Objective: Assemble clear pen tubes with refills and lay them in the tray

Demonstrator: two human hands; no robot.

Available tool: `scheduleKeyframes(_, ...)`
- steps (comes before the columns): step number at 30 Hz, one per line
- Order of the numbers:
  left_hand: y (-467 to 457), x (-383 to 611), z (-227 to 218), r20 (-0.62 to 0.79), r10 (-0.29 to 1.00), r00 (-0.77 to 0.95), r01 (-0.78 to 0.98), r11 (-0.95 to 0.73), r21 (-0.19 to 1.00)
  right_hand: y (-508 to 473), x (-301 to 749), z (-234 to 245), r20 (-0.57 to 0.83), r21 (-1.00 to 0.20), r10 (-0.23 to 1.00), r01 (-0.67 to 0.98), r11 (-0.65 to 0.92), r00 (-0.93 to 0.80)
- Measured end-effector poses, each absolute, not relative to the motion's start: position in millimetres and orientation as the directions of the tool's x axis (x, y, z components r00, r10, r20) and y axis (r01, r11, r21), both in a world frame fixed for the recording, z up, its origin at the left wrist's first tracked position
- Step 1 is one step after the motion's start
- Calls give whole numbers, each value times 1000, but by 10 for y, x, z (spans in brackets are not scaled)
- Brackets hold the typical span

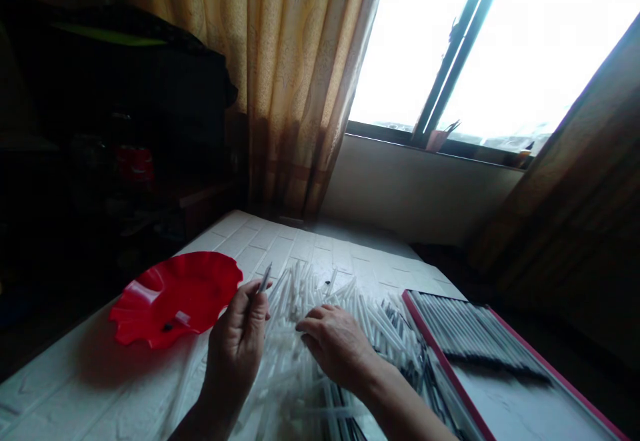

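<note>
Head view, noted from where I stand: left hand (240, 334) closed, thumb pressed against bent fingers, gripping a slim pen (265, 278). Pen stands above the fist, tip end up; long axis steep, leaning slightly right toward the top and away from the person. Right hand (335, 341) half curled, palm down, over the near part of a heap of clear tubes (370, 311); cannot tell whether it has hold of one.

Handling, judged: pen light, stiff, smooth, apt to slip or roll; best pinched mid-barrel, clear of the narrow tip.

Surroundings: red bowl (185, 277) left of the left hand; red-edged tray (447, 365) right of the right hand, with a row of pens (475, 327) side by side at its far end. All on a white table (240, 234).
</note>
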State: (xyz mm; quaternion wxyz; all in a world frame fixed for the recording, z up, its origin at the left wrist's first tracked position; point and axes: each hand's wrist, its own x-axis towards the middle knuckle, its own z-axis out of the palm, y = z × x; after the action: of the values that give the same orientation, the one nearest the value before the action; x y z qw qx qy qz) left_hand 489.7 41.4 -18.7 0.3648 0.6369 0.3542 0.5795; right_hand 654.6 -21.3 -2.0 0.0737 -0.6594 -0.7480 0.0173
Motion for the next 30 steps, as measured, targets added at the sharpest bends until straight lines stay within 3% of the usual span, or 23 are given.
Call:
scheduleKeyframes(7,428,4914,-231,502,860,92,81,-509,857,124,6393,-182,33,-160,986,972,169,-166)
scheduleKeyframes(13,447,4921,-290,489,864,122,125,-502,856,147,6579,-252,112,-467,994,883,54,-2)
scheduleKeyframes(17,433,4971,-333,529,828,186,217,-560,799,85,6820,-195,175,-771,955,637,-19,241)
scheduleKeyframes(20,365,5042,-403,609,728,315,227,-681,696,-5,7021,-156,154,-929,900,369,-9,408)
scheduleKeyframes(24,236,5133,-577,655,584,479,169,-794,585,-254,7225,-143,107,-991,825,123,46,556)
scheduleKeyframes(30,107,5174,-717,638,461,616,114,-854,507,-876,7282,-187,93,-995,766,25,100,636)
